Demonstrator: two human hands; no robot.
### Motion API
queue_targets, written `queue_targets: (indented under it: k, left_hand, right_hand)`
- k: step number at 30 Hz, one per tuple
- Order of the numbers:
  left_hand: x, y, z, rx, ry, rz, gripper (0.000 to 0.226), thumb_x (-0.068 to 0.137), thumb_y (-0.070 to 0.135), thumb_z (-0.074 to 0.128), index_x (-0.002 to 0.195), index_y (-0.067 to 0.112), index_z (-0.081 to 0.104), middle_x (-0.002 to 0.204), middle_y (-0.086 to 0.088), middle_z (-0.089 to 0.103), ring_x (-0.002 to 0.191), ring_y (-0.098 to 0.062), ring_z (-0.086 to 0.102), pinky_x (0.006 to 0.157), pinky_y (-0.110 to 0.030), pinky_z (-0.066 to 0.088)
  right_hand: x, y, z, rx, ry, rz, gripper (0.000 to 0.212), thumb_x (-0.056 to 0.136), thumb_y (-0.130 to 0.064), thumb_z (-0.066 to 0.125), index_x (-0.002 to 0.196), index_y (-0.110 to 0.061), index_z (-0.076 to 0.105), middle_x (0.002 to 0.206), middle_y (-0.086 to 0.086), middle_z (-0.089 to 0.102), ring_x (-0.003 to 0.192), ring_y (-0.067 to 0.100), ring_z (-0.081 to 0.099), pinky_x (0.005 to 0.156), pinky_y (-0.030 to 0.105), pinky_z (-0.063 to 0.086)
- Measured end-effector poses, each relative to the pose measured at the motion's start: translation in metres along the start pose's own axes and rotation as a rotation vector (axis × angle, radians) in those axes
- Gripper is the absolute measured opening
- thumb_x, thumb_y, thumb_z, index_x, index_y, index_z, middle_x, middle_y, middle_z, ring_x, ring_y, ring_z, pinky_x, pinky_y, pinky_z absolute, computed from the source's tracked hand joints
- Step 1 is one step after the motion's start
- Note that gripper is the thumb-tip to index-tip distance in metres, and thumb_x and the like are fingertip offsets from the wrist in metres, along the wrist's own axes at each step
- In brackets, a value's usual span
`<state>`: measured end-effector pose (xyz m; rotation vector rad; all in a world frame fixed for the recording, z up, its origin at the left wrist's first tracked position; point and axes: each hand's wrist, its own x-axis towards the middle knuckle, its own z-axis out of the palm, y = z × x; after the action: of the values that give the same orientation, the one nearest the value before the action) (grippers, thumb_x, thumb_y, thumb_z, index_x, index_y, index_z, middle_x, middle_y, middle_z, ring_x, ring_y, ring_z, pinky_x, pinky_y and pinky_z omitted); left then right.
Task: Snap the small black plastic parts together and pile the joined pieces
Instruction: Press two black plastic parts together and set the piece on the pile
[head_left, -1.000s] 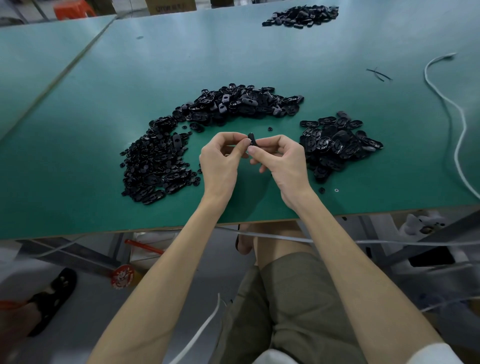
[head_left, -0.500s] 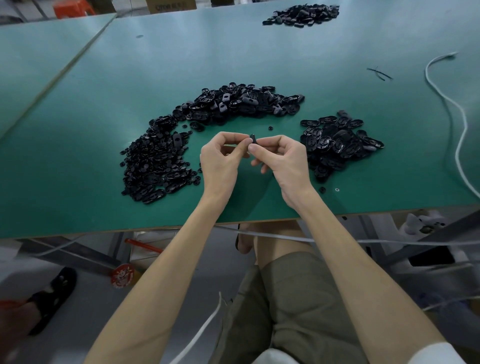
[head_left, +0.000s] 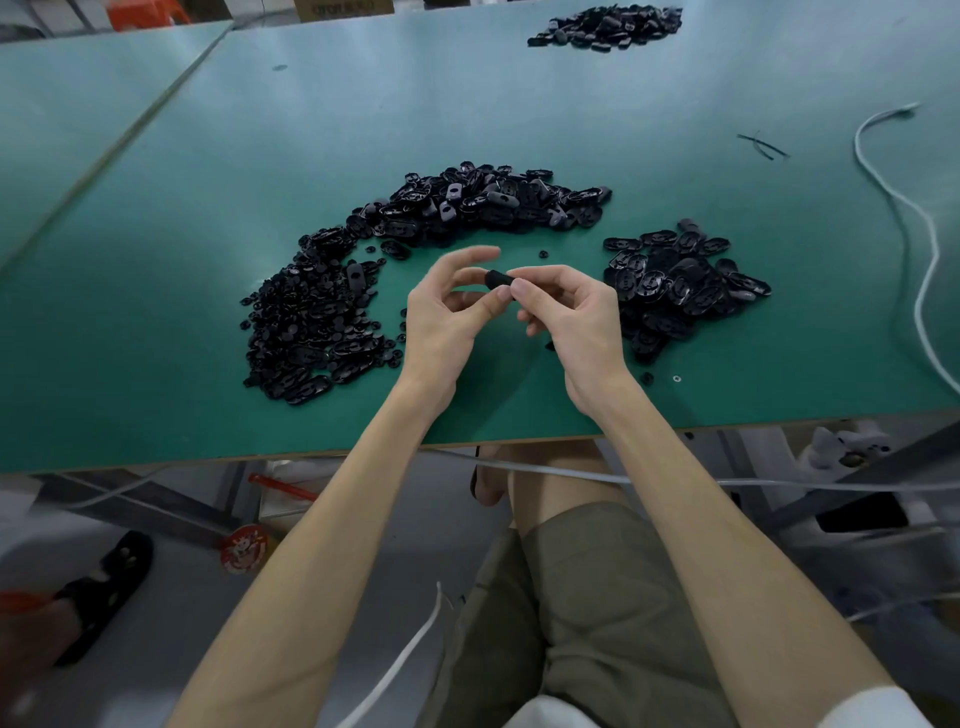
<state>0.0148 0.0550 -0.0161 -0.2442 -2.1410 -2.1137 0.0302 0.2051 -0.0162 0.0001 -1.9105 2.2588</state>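
Observation:
A small black plastic part (head_left: 497, 279) is pinched between the thumb and forefinger of my right hand (head_left: 576, 322), just above the green table (head_left: 156, 322). My left hand (head_left: 447, 317) is beside it with its forefinger lifted off the part and its thumb tip close under it. A heap of small black parts (head_left: 306, 332) lies to the left, and a curved heap of larger oval shells (head_left: 483, 200) lies behind my hands. To the right sits a pile of black oval pieces (head_left: 680, 280).
Another heap of black parts (head_left: 608, 26) lies at the far end of the table. A white cable (head_left: 914, 223) snakes along the right side. The table's front edge (head_left: 311, 458) runs just below my wrists, with my knees under it.
Both hands were pinching the part together. Now my left forefinger has lifted and the left hand has loosened, while the right hand keeps hold of the part.

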Motion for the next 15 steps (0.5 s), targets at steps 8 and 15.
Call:
queue_targets:
  k: [8,15]
  left_hand:
    - [0.0018,-0.0021,0.0001,-0.108,0.006,-0.032,0.023,0.081,0.006,0.085,0.100,0.014,0.075,0.094,0.000,0.077,0.089,-0.014,0.070,0.089,-0.032,0.057]
    - [0.0006,0.0018,-0.0019,-0.163,-0.022,-0.047,0.026,0.082,0.001,0.083,0.104,0.010,0.073,0.098,-0.004,0.076,0.094,-0.015,0.070,0.088,-0.023,0.053]
  right_hand:
    - [-0.0012,-0.0011,0.0011,-0.033,0.001,-0.025,0.009,0.096,-0.002,0.070,0.100,-0.007,0.076,0.081,-0.001,0.074,0.072,0.011,0.063,0.062,0.024,0.052]
    - [-0.0024,-0.0029,0.0028,-0.027,-0.008,-0.027,0.008,0.097,-0.003,0.070,0.099,-0.008,0.075,0.084,0.003,0.075,0.073,0.014,0.066,0.062,0.026,0.053]
